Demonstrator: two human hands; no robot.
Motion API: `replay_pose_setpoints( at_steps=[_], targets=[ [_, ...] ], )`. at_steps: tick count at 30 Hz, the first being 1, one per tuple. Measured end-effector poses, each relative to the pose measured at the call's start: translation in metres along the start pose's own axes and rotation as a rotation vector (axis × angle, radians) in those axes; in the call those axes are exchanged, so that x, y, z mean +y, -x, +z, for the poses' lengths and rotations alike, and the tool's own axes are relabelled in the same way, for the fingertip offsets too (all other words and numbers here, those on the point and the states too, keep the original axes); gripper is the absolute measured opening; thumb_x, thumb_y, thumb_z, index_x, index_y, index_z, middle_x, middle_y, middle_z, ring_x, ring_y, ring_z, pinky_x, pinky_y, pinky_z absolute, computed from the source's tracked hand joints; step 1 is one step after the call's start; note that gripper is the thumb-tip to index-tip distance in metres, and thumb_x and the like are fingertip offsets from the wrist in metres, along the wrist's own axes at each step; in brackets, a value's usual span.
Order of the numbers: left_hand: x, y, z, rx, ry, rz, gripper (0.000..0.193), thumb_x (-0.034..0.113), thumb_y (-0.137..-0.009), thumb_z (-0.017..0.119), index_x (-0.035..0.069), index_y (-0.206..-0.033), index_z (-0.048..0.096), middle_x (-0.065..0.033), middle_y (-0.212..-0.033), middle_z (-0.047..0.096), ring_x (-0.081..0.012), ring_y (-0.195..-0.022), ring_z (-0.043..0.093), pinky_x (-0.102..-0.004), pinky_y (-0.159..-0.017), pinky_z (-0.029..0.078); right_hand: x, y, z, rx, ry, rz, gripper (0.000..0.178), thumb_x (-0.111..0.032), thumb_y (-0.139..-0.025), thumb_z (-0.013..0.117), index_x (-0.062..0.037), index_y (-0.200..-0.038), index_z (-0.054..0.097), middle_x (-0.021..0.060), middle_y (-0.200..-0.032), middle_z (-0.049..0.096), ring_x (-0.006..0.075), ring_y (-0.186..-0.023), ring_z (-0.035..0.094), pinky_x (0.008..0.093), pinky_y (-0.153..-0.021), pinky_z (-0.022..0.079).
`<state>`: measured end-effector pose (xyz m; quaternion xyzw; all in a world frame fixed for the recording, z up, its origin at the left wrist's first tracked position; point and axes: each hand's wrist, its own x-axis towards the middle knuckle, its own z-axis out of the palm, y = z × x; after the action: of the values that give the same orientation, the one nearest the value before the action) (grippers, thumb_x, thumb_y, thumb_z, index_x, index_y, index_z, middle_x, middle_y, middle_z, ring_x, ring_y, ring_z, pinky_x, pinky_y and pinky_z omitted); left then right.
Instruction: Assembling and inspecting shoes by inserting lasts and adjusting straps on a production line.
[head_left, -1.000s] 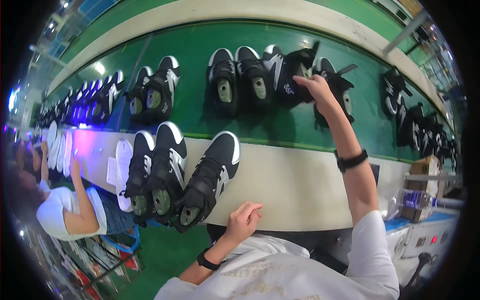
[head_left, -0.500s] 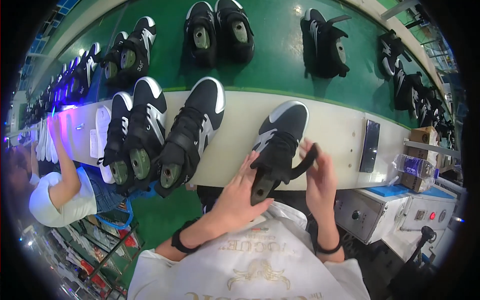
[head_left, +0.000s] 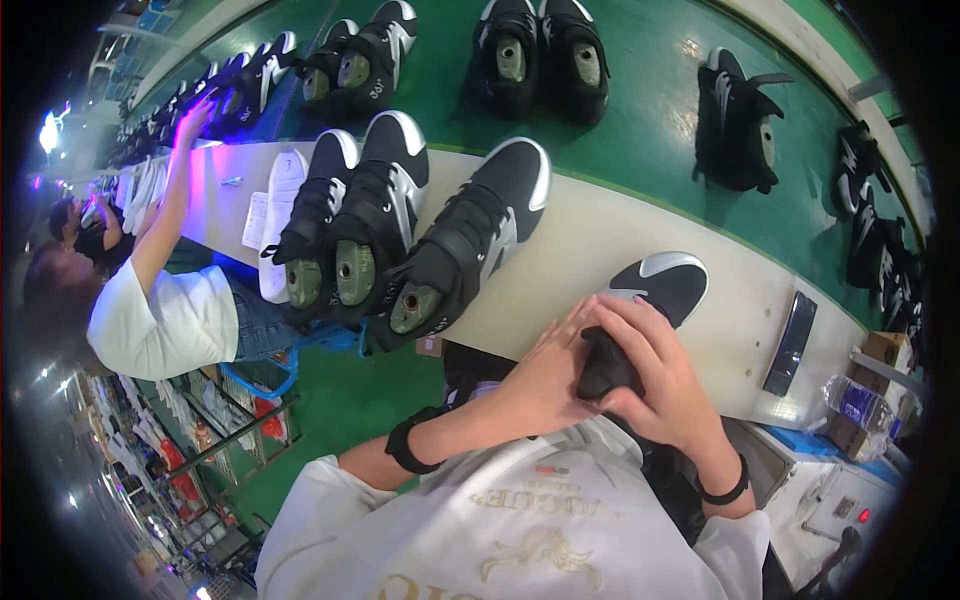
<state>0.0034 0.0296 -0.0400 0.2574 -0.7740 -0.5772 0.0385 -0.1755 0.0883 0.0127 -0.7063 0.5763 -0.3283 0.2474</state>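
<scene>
A black shoe with a silver-edged toe lies on the pale bench ledge in front of me, its toe pointing away. My left hand presses along the left side of its ankle part. From the right, my right hand wraps over the top, its fingertips meeting those of my left. Black fabric of the shoe shows between the two palms; its strap and heel are mostly hidden. Left of my hands, three matching shoes stand in a row on the ledge, olive-green blocks inside their openings.
More such shoes sit on the green surface beyond. A dark flat slab lies on the ledge at right, near a plastic bottle and cardboard boxes. At left, a co-worker in a white shirt reaches towards purple-lit shoes.
My right hand has moved from the loose black strap onto the shoe's ankle, closing against my left hand. The whole view has shifted, so the scene sits further right.
</scene>
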Motion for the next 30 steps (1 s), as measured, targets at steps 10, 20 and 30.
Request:
replay_pose_setpoints(
  at_steps=[10,20,30],
  targets=[
    [0.005,-0.028,0.019,0.217,-0.037,0.069,0.105,0.02,-0.071,0.082,0.002,-0.154,0.021,-0.0264,-0.156,0.026,-0.0444,-0.146,0.02,-0.0533,-0.119,0.016,0.005,0.009,0.031,0.421,-0.565,0.313,0.04,-0.023,-0.1,0.042,0.0031,-0.083,0.066,0.0154,-0.091,0.07,0.0266,-0.09,0.064,0.0458,-0.105,0.038],
    [-0.007,-0.034,-0.019,-0.012,0.884,0.043,0.063,-0.003,-0.087,0.064,0.011,-0.145,0.047,-0.0189,-0.16,0.025,-0.0265,-0.148,0.026,-0.0377,-0.116,0.029,-0.009,0.056,0.045,0.6,-0.28,0.586,0.058,0.01,-0.076,0.066,0.0013,-0.131,0.049,0.0172,-0.129,0.048,0.0277,-0.117,0.055,0.0377,-0.1,0.047],
    [-0.007,-0.027,-0.014,0.304,-0.143,0.398,0.052,-0.012,-0.081,0.055,0.001,-0.131,0.056,-0.0187,-0.137,0.055,-0.0392,-0.123,0.056,-0.0427,-0.1,0.049,-0.006,0.066,0.065,0.672,0.067,0.399,0.028,0.012,-0.064,0.065,-0.001,-0.089,0.064,0.0119,-0.099,0.065,0.0331,-0.105,0.058,0.0432,-0.095,0.049]
  ],
)
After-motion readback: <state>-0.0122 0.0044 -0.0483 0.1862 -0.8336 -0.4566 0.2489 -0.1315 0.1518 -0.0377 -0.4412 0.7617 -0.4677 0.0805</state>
